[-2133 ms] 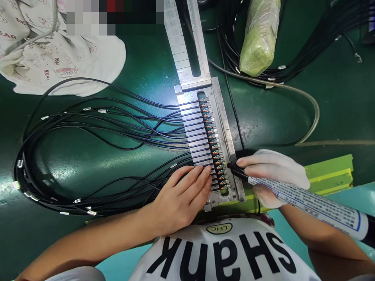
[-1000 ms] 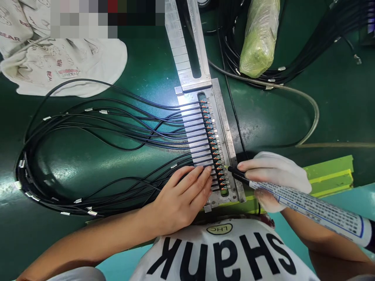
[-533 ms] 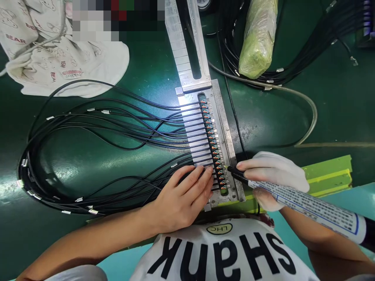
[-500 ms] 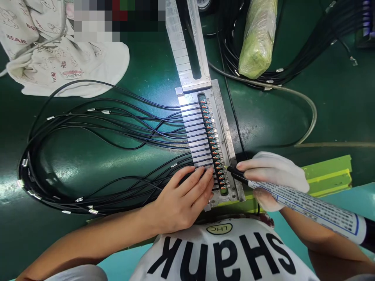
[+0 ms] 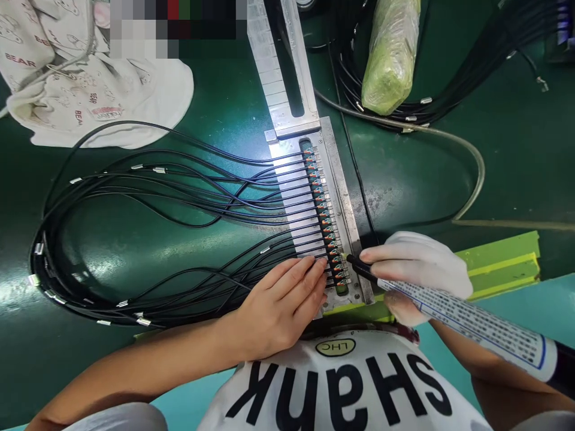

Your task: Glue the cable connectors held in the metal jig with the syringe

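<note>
Metal fixture (image 5: 348,221): landmark piece; bare plate with a slot, lying aslant on the green tabletop (image 5: 417,194), a ruled frame (image 5: 303,66) adjoining its far end.
Connector row (image 5: 324,206): set along the fixture's slot, side by side; small silvery ends pointing right, short orange, whitish and teal parts exposed behind. Finer detail too small to tell.
Black cables (image 5: 42,230): entering from the fixture's left, lined up across the plate, then looping widely; silvery tags here and there.
Left hand (image 5: 281,305): bare, fingers long and close together, laid over cables at the fixture's left edge near its near end. Cannot tell whether anything is pinched beneath.
Right hand (image 5: 417,260): white-covered, just right of the fixture, gripping a pen-like tool (image 5: 462,323).
Tool tip: over the fixture's near half, at the connectors; contact cannot be told.
Change: both hands sit slightly closer to the fixture's near end than two seconds ago; grip and pose alike.
Reading: judged a small advance along the row, connector by connector.
Surroundings: wrapped green block (image 5: 390,66) right of the fixture's far end; white cloth (image 5: 148,108) left of it.
</note>
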Action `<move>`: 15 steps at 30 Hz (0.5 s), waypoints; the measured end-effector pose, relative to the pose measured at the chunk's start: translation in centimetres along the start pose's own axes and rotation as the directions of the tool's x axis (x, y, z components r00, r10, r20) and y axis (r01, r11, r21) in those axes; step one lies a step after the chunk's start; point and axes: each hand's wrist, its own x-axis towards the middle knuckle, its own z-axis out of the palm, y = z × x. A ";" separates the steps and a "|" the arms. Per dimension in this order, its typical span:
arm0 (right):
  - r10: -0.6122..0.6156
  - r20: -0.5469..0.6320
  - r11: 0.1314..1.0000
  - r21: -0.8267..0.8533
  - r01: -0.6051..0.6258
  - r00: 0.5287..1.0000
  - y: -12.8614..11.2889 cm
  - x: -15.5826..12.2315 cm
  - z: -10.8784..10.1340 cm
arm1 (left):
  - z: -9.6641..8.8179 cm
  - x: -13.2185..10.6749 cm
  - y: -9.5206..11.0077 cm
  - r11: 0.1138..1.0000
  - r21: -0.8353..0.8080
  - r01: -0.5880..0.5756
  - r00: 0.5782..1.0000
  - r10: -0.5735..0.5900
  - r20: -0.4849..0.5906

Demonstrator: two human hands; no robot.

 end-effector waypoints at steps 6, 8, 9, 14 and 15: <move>0.010 -0.013 1.000 -0.009 -0.010 1.000 0.1 -0.1 0.2 | -0.1 0.2 -0.1 1.000 0.016 0.003 1.000 -0.003 -0.029; 0.011 -0.012 1.000 -0.006 -0.011 1.000 0.1 -0.1 0.2 | -0.1 0.2 -0.1 1.000 0.020 0.006 1.000 -0.005 -0.029; 0.008 -0.013 1.000 -0.001 -0.008 1.000 0.1 -0.1 0.2 | -0.1 0.1 -0.1 1.000 0.021 0.007 1.000 -0.006 -0.029; 0.005 0.003 1.000 0.007 -0.005 1.000 0.1 -0.2 0.1 | -0.1 0.0 -0.2 1.000 0.019 0.007 1.000 -0.007 -0.024; 0.004 0.009 1.000 0.008 -0.004 1.000 0.1 -0.2 0.1 | -0.1 0.0 -0.2 1.000 0.019 0.008 1.000 -0.007 -0.018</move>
